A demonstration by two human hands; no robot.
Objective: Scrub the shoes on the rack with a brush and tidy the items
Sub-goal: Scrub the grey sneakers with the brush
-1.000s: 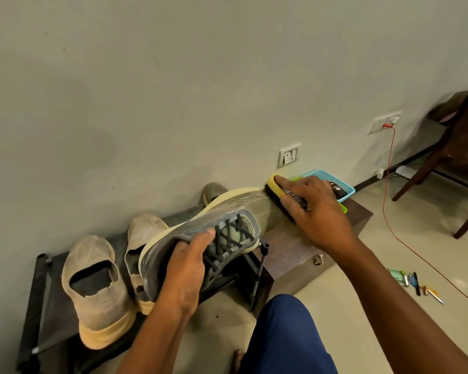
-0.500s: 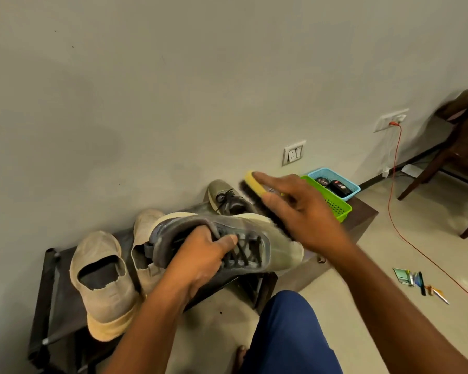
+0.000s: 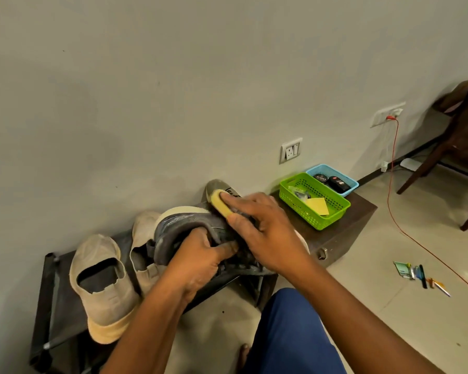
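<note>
My left hand point(image 3: 200, 263) grips a grey laced sneaker point(image 3: 181, 225) by its opening, holding it above the dark shoe rack point(image 3: 54, 300). Across the sneaker's upper side lies a yellow-backed brush point(image 3: 220, 202), pressed down by my right hand point(image 3: 262, 228). Two beige slip-on shoes stand on the rack: one point(image 3: 103, 287) at the left, another point(image 3: 142, 233) partly hidden behind the sneaker. The toe of a second grey sneaker point(image 3: 214, 186) shows behind the brush by the wall.
A green basket point(image 3: 333, 214) and a blue basket point(image 3: 349, 182) with polish tins sit on a dark wooden box point(image 3: 343, 236). An orange cable point(image 3: 392, 168) runs from a wall socket across the floor. Pens and small items point(image 3: 419, 273) lie on the tiles. A wooden chair point(image 3: 459, 147) stands at right.
The sneaker has turned in my left hand from laces-up to side-up. The brush and my right hand have slid left along the shoe, uncovering the green basket.
</note>
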